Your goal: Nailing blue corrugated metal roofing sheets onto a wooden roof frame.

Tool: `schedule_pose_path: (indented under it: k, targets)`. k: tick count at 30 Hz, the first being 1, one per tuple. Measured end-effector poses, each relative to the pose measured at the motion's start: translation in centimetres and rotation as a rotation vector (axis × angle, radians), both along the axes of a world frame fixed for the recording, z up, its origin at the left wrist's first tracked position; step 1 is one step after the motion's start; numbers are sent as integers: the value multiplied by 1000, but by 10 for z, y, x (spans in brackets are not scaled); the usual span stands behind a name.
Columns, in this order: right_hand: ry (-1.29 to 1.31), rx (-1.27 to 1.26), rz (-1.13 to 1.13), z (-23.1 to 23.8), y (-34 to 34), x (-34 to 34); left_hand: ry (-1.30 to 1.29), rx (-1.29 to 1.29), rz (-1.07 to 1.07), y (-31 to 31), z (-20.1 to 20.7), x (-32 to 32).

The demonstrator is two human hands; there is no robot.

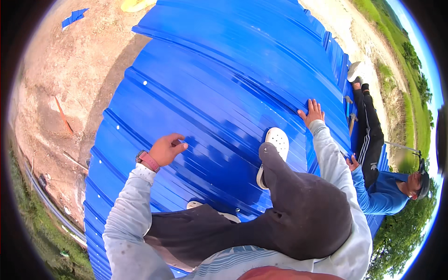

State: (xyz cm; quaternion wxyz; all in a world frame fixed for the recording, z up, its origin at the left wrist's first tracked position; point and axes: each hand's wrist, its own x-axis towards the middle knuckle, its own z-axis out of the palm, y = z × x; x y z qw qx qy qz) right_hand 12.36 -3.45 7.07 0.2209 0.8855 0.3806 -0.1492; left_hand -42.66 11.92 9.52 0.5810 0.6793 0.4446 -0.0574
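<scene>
Blue ribbed metal roofing sheets (200, 98) spread out beneath me. My right hand (312, 113) lies flat on a raised rib near a sheet overlap, fingers spread, holding nothing. Above the sheets to the left, my left hand (164, 150) hovers with thumb and forefinger apart and the other fingers loosely bent. It appears to touch nothing, and a watch with a pink strap (148, 161) circles its wrist. My bent knee is between the two arms, and a white clog (278, 142) rests on the sheet.
At the right edge a co-worker in a blue top (385, 189) reclines, one hand (353, 162) touching the sheets. Two hammers (352, 122) lie near that person's legs. Bare ground (70, 70) lies beyond the roof's left edge, with a blue scrap (74, 17) on it.
</scene>
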Motion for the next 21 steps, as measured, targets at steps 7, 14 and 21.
schedule_pose_path:
  k: [7,14,21]
  targets:
    - [41,60,27,-32,-8,-3,57,101,32,-4,-7,-9]
    - [83,176,138,-32,-33,6,139,79,11,-4,-30,-26]
    - [60,410,285,-51,-36,15,148,18,36,8,-47,-9]
